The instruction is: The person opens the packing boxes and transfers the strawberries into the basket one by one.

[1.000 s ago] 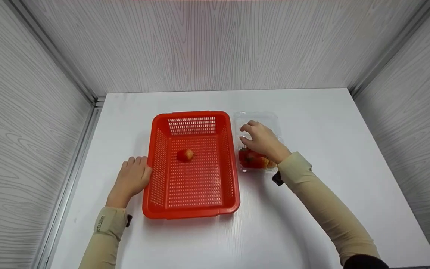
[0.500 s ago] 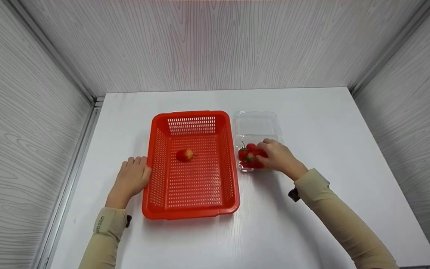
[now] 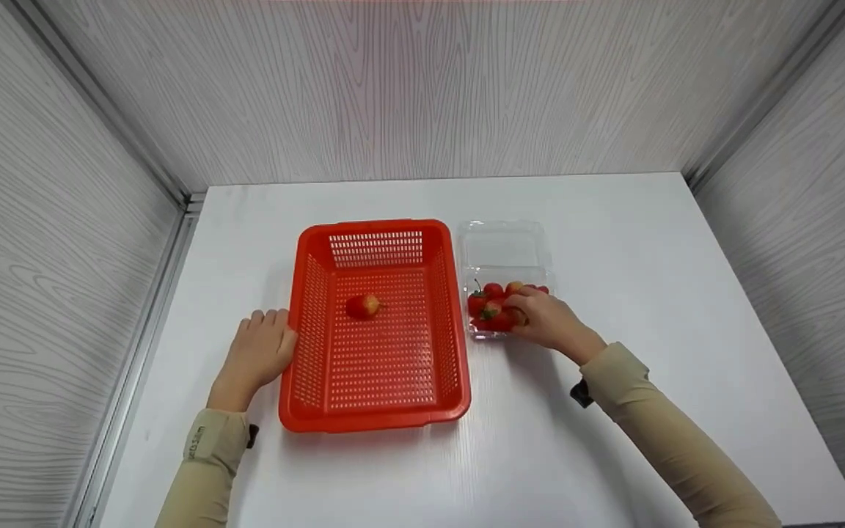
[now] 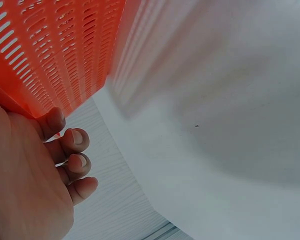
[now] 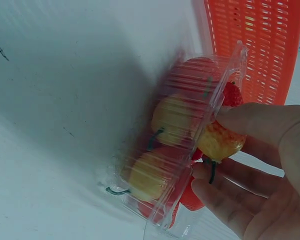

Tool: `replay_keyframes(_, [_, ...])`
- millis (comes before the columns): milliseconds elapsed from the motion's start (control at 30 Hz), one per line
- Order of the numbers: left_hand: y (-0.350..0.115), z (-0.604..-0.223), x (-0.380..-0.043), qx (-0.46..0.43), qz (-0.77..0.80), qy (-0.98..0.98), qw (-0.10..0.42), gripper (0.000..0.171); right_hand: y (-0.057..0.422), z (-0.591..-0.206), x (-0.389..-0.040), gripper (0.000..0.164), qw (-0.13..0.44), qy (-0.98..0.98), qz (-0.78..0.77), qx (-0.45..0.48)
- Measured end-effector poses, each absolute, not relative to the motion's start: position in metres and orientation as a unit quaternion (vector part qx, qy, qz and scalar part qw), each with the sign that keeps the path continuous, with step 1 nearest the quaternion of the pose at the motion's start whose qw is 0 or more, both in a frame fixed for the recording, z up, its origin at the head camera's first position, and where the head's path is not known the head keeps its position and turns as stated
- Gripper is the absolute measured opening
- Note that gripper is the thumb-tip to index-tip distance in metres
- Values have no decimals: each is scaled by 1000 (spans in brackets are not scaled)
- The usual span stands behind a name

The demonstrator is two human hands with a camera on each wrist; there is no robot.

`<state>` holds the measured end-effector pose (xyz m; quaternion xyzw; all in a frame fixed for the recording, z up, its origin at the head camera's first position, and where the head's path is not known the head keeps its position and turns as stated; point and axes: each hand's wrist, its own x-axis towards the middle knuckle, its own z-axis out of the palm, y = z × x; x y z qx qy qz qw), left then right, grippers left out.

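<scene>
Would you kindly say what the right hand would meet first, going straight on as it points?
Beyond the fruit the right hand pinches, likely the green-topped red one in the clear container; depth is unclear.

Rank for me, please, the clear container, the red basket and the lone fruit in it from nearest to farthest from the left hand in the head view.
1. Red basket: touching the left hand.
2. Lone fruit: inside the basket, to the hand's right.
3. Clear container: beyond the basket's right side.
</scene>
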<state>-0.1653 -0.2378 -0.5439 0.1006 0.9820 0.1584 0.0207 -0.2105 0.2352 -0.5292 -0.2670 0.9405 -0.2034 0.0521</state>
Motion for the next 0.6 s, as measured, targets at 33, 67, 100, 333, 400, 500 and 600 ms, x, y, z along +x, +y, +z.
replay_keyframes(33, [-238, -543, -166, 100, 159, 982, 21, 28, 235, -530, -210, 32, 54, 940, -207, -267])
replay_keyframes(67, [-238, -543, -166, 100, 158, 982, 22, 28, 236, -530, -211, 32, 56, 939, -209, -268])
replay_keyframes(100, [-238, -543, -166, 99, 158, 982, 24, 28, 236, -530, -211, 32, 58, 938, -212, -267])
replay_keyframes(333, [-239, -543, -167, 99, 158, 982, 31, 29, 239, -531, -213, 33, 75, 941, -214, -250])
replay_keyframes(400, [-238, -543, -167, 100, 159, 982, 32, 29, 240, -531, -212, 33, 69, 946, -204, -244])
replay_keyframes(500, [-238, -543, -166, 100, 161, 981, 30, 28, 241, -528, -212, 31, 57, 951, -191, -236])
replay_keyframes(600, [-238, -544, -165, 98, 163, 981, 31, 28, 241, -525, -210, 30, 47, 955, -186, -228])
